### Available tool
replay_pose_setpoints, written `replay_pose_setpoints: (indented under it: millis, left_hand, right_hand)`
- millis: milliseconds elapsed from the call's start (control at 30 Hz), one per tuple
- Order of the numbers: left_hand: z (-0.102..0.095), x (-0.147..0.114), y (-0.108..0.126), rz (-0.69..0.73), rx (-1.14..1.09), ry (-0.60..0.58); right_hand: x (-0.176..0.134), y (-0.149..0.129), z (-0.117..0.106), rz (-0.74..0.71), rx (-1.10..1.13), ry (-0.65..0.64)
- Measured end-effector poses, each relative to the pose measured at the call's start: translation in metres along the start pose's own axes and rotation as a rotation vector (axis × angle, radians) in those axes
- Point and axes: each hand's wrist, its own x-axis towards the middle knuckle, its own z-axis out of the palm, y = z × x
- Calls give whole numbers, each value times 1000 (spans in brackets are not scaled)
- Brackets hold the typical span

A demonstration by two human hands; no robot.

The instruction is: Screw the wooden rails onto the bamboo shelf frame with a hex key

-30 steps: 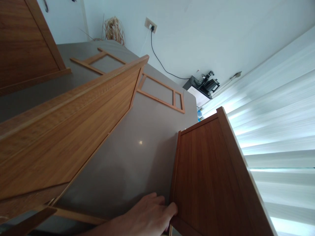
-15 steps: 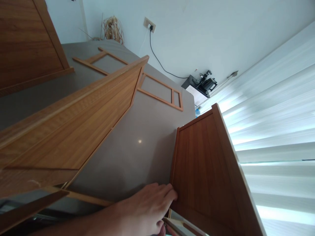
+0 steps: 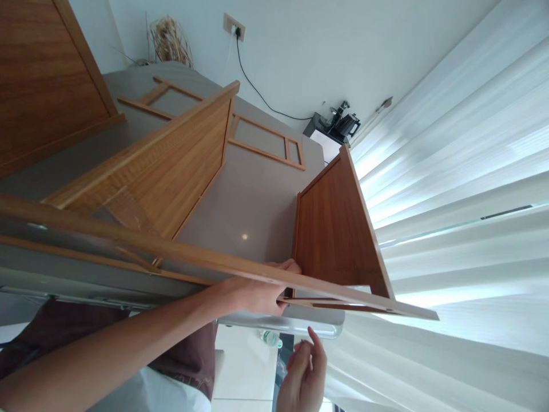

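Observation:
My left hand [image 3: 257,294] reaches in from the lower left. Its fingers close around the corner where a long wooden rail frame [image 3: 206,256] meets the foot of an upright brown wooden panel [image 3: 330,229]; the rail partly covers them. Below that corner, apart from the wood, is my right hand [image 3: 302,375]. Thumb and fingers are drawn together there, with a tiny dark object [image 3: 303,341] at the tips, too small to name. A second upright panel [image 3: 184,166] stands to the left, its near end behind the rail frame.
Flat open wooden frames [image 3: 268,137] lie on the grey table [image 3: 257,200]. Another panel [image 3: 47,74] stands at the far left. White curtains [image 3: 450,171] hang at the right. A black kettle [image 3: 346,125] stands beyond the table, and a clear bottle [image 3: 269,337] is below its near edge.
The view has shifted, bringing the long rail frame across the foreground. My right hand has come away from the corner and lower down. My left hand stays at the brown panel's foot.

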Motion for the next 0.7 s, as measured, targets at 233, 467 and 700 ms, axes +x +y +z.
replay_pose_setpoints:
  millis: [233,467,700]
  left_hand:
    - [-7,0,3,0,64,-78]
    - [-2,2,0,21,68,-49]
    - [0,3,4,2,93,-34]
  right_hand:
    - [-11,-24,2,142,144,-76]
    - [-11,-37,9,158,89,-22]
    - [1,-27,8,200,251,-87]
